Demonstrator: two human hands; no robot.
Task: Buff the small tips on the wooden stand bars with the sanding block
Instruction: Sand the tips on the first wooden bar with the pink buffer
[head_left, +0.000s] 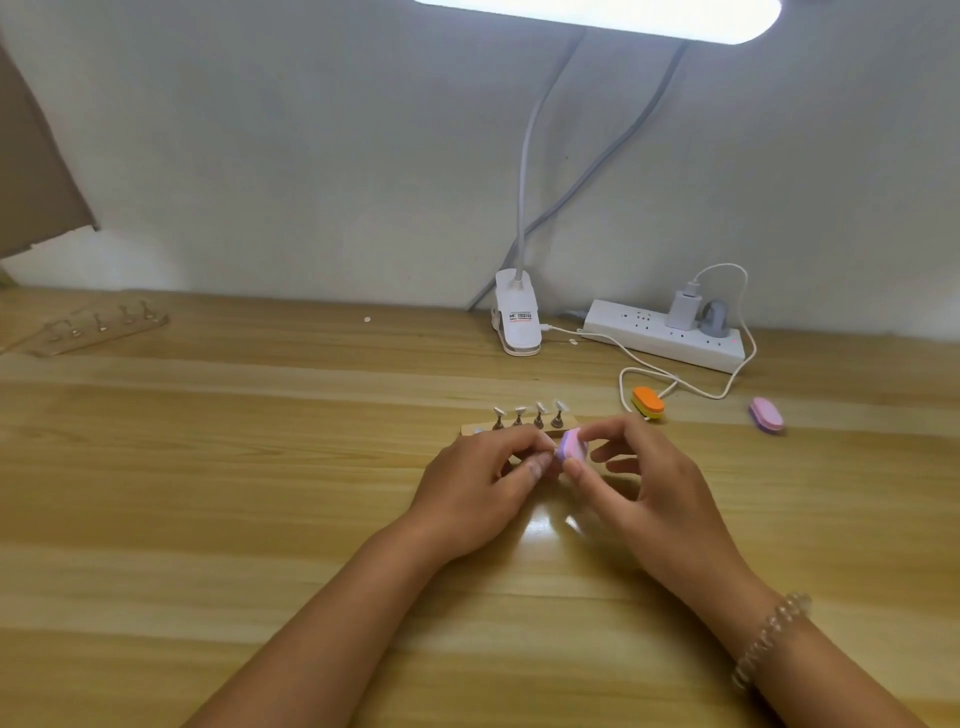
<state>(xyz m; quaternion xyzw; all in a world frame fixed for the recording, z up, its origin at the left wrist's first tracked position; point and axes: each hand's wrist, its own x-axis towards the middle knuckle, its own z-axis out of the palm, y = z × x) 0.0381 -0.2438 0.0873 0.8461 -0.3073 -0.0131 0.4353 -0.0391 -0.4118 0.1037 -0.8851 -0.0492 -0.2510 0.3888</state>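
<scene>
On the glossy wood-grain table (260, 519), a small tip (543, 458) was pinched in the curled fingers of the left hand (483, 483). It was held against the oval pink-and-purple sanding block (726, 446), which was gripped between thumb and forefinger of the right hand (660, 493), the other fingers loosely spread. Just behind, four upright tips (518, 413) were carried on the wooden stand bar (524, 432).
</scene>
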